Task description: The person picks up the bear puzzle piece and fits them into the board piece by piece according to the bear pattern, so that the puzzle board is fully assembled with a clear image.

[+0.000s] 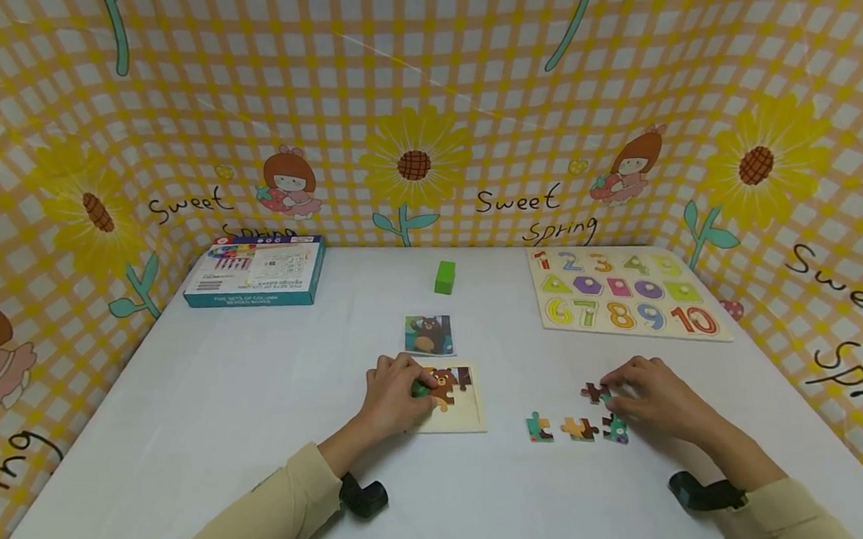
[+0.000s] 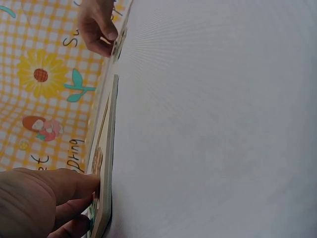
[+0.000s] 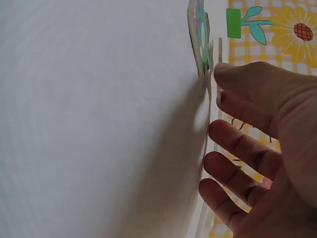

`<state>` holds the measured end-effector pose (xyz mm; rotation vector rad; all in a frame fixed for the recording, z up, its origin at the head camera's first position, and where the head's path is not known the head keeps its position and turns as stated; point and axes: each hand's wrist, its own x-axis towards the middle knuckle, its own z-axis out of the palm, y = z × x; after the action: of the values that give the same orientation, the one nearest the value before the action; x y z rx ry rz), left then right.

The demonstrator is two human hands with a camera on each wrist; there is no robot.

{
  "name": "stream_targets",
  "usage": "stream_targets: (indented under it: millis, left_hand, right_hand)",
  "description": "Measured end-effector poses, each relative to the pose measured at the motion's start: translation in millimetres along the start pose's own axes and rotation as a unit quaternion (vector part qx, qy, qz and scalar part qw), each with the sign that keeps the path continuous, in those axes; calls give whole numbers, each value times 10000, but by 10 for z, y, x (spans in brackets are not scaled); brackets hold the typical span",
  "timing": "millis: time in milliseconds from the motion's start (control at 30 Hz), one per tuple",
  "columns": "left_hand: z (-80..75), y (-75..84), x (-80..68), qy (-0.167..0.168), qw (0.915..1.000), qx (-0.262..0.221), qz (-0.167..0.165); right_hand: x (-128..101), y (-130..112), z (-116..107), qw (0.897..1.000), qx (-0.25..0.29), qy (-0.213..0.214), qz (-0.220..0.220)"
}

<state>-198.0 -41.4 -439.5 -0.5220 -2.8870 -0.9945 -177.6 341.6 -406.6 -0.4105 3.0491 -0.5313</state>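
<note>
A light wooden jigsaw board [image 1: 453,420] lies in front of me, partly filled with brown bear pieces. My left hand [image 1: 395,396] is over its left side, with thumb and bent fingertips around a green jigsaw piece [image 1: 420,389]. In the left wrist view, those fingertips [image 2: 91,184] are right at the board's surface. To the right, my right hand [image 1: 654,396] pinches a dark brown and green jigsaw piece [image 1: 594,392] between thumb and index finger; its other fingers are spread. Loose jigsaw pieces [image 1: 580,429] lie on the table beside and below that hand.
A bear picture card [image 1: 429,336] lies just behind the board, with a green block [image 1: 444,277] farther back. A teal-edged box [image 1: 255,273] sits at back left, a number puzzle board [image 1: 629,293] at back right. Checked cloth [image 1: 417,70] surrounds the white table.
</note>
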Motion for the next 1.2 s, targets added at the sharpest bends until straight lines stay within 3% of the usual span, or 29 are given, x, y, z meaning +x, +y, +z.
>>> stream_targets:
  millis: [367, 867, 1200]
  left_hand:
    - [-14, 18, 21, 57, 10000, 0, -16]
    - [-5, 9, 1, 6, 10000, 8, 4]
    - [-4, -2, -18, 88, 9999, 11, 93]
  right_hand:
    - [90, -366, -11, 9995, 286, 115, -32]
    - [379, -1086, 346, 9978, 443, -36, -495]
    - [534, -1314, 520, 9950, 351, -84, -931]
